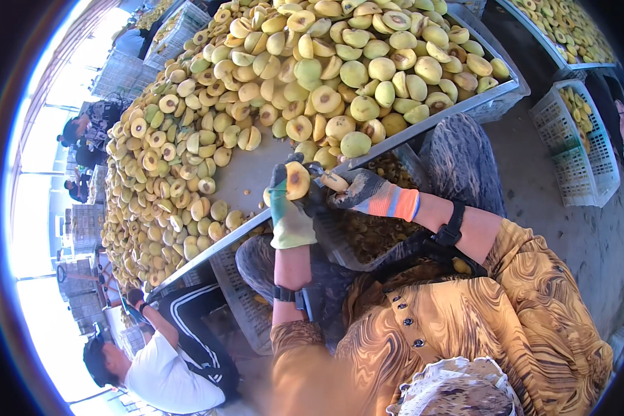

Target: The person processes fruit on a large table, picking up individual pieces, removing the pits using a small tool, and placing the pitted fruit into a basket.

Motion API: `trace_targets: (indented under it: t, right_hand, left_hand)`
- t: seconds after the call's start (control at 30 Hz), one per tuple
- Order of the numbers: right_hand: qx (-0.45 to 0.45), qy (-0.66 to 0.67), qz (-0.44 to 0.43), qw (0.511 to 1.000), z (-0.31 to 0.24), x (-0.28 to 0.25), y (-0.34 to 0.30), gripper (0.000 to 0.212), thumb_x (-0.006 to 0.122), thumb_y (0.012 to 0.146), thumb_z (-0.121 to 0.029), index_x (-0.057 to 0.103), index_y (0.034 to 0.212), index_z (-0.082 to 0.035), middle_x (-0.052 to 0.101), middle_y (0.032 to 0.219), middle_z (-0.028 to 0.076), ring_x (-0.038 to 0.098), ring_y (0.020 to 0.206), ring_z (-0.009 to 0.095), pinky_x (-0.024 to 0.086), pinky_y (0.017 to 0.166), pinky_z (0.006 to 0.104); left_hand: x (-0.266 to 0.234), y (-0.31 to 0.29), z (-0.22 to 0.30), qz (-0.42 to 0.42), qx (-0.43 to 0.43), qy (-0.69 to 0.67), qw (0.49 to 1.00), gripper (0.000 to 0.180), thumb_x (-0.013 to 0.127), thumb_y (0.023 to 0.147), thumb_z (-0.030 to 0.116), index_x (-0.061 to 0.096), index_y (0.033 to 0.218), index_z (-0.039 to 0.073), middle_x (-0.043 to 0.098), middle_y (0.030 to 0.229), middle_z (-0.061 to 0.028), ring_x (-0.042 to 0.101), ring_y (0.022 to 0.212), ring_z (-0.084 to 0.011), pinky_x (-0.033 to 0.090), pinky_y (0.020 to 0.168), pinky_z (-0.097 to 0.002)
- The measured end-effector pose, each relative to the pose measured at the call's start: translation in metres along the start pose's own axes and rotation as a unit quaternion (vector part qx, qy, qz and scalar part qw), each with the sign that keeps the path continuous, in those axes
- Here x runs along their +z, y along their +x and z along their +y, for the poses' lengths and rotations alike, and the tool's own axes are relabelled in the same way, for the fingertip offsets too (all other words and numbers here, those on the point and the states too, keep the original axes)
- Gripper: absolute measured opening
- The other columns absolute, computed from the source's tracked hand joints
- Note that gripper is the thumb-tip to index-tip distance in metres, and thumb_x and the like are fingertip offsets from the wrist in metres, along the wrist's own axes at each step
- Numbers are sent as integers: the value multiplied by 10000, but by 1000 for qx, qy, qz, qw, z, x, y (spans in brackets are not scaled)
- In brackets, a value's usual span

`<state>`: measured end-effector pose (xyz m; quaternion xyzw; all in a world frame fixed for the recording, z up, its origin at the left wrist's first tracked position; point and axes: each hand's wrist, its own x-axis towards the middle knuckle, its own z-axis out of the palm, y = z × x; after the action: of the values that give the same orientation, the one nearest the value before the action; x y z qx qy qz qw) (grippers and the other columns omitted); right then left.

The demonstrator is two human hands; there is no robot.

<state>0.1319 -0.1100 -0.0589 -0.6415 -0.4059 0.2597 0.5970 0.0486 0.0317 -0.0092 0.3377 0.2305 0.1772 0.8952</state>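
My left hand (290, 211), in a grey, green and cream glove, grips a yellow peach half (298, 182) with its cut face and brown hollow showing. Close beside it, my right hand (366, 194), in a dark glove with an orange and blue cuff, is closed round a short wooden-handled pitting tool (334, 182). The tool's metal end points at the peach half; whether they touch I cannot tell. Both hands are just over the near edge of a metal table (256, 166) heaped with halved peaches (326, 99).
Below my hands, between my knees, stands a crate (367, 239) of dark scraps. Another white crate (246, 305) is under the table at left. A white basket (565, 149) of peach pieces stands at right. A person in a white shirt (166, 374) sits at lower left.
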Motion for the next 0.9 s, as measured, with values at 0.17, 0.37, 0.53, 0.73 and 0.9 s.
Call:
trace_targets:
  t: [0.17, 0.37, 0.53, 0.73, 0.9]
  right_hand:
    - [59, -102, 8, 993, -6, -4, 0, 386, 730, 751, -157, 620, 1104, -48, 623, 1091, 126, 560, 1087, 292, 377, 1022, 371]
    - [96, -114, -48, 988, -10, -2, -1, 422, 712, 778, -188, 605, 1165, -56, 643, 1113, 161, 598, 1056, 295, 435, 965, 365]
    - [31, -100, -82, 991, -16, -5, -5, 402, 687, 813, -213, 603, 1173, -53, 666, 1065, 136, 619, 946, 264, 468, 887, 348]
    - [117, 146, -297, 937, -26, -30, -9, 281, 652, 860, -201, 633, 1060, -5, 640, 755, 43, 600, 633, 141, 474, 563, 266]
    - [281, 261, -427, 819, -38, -23, -17, 187, 599, 888, -149, 655, 943, 21, 481, 543, 3, 453, 439, 68, 342, 397, 247]
  left_hand:
    - [-18, 14, -34, 5, 95, 95, 991, 327, 561, 927, 255, 629, 1106, -11, 636, 1015, -67, 595, 993, -176, 483, 886, -313]
    - [-46, 27, -48, 41, 207, 271, 939, 190, 594, 880, 26, 634, 1063, -7, 634, 1016, -57, 577, 926, -136, 467, 841, -274]
    - [-4, 4, -35, 76, 154, 246, 954, 227, 635, 901, 175, 659, 1025, -14, 626, 875, -42, 565, 790, -120, 463, 729, -256]
    - [4, -10, -5, -61, 39, 219, 973, 413, 640, 882, 379, 661, 1037, -3, 646, 832, -67, 605, 730, -161, 494, 701, -277]
    - [-42, -22, 15, 0, 171, 257, 951, 380, 690, 861, 320, 638, 1082, 14, 670, 926, -102, 638, 861, -214, 529, 794, -347]
